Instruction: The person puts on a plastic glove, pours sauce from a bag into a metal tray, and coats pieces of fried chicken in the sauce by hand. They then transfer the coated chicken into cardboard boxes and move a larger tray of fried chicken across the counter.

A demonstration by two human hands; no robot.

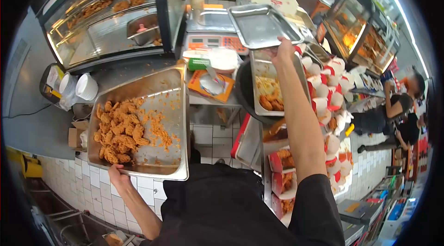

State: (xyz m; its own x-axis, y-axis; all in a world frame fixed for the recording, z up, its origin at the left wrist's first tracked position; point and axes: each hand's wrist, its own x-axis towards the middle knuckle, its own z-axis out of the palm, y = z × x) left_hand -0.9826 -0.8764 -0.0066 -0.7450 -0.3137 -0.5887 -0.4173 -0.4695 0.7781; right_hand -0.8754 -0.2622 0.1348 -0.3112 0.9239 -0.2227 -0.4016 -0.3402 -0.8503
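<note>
At the lower left, left hand (119,175): fingers curled around the near edge of a large steel tray (173,88), which it holds up, tilted.
Large steel tray: fried chicken pieces (119,130) are heaped toward its left end, just above the left fingers; orange crumbs (159,130) are scattered to the right of the heap.
Right hand (283,49): arm stretched forward, fingers closed on the near rim of an empty steel tray (259,24) (the grip itself is partly hidden by the back of the hand).
Empty steel tray: held up above the desk, beyond the right fingers, its bare bottom facing the camera.
Below the right fingers: a steel pan (259,68) with a few fried pieces (272,101) at its near end, set in a dark round tub (243,91).
Right of the right arm: rows of red-and-white paper boxes (323,86), some nearer ones holding chicken.
Between the two hands: a scale (212,41) and an orange pad (210,86) on the desk.
Beyond the left fingers: a glass warming cabinet (106,14) with chicken on its shelves; white bowls (85,87) are stacked to its left.
Far right: another person (400,105) in dark clothes, well apart from both hands.
</note>
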